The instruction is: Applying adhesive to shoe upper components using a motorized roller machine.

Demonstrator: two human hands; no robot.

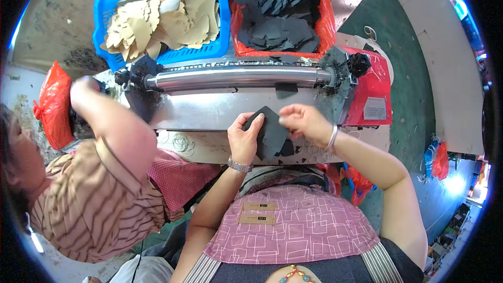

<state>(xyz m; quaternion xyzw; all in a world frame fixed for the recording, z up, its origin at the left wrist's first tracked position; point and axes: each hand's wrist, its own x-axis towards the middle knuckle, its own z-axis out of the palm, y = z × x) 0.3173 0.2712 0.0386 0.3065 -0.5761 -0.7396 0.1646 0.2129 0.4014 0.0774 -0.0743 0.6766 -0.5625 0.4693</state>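
Note:
My left hand (244, 137) is closed round a stack of dark grey cut pieces (271, 132), its thumb lying on top. Just right of the stack is my right hand (309, 126), its fingers curled in a pinch close to the upper edge. Whatever those fingertips hold, if anything, does not show. Beyond both hands lies a metal roller (241, 77) on a machine with a smooth metal plate (209, 106). A single dark grey piece (286, 90) rests on the plate against the roller's right part.
A blue basket (224, 31) of beige pieces (157, 18) and a red-lined container (327, 18) of dark grey pieces (285, 31) stand behind the roller. At left, a co-worker's arm (112, 112) reaches towards a red plastic bag (55, 107). Thin loose scraps (181, 143) lie along the near edge.

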